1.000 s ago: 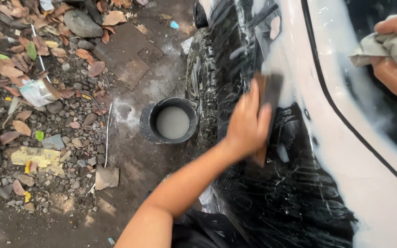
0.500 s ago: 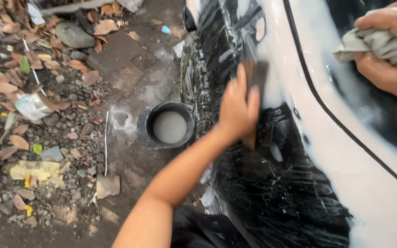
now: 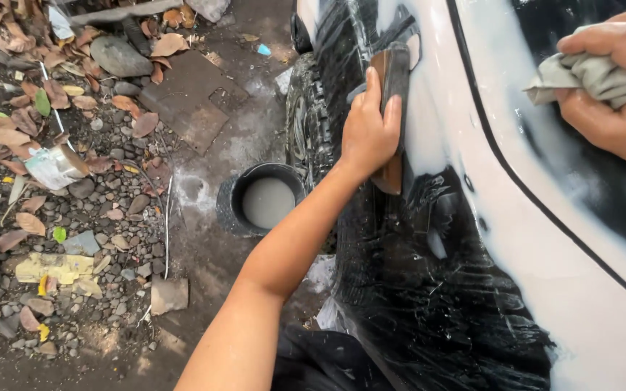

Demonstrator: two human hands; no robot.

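The left hand presses a brown rectangular sanding block flat against the wet car body panel. The fingers are wrapped over the block's left edge and closed on it; the block stands nearly upright, its upper end at 12 o'clock from the hand, its lower end showing below the palm. The panel is black around the block and covered with a milky white film toward 3 o'clock.

The right hand, at 2 o'clock in the view, has its fingers closed around a bunched grey cloth, which rests against the white-filmed panel near a dark window area.

A black tyre sits just beside the block at 9 o'clock. On the ground at 7 o'clock from the left hand stands a round black bucket holding cloudy grey water.

Litter lies among stones and dry leaves on the ground at 9 o'clock: a crumpled white packet, a flattened yellow wrapper below it, and a small light-blue scrap near the tyre at 12 o'clock.
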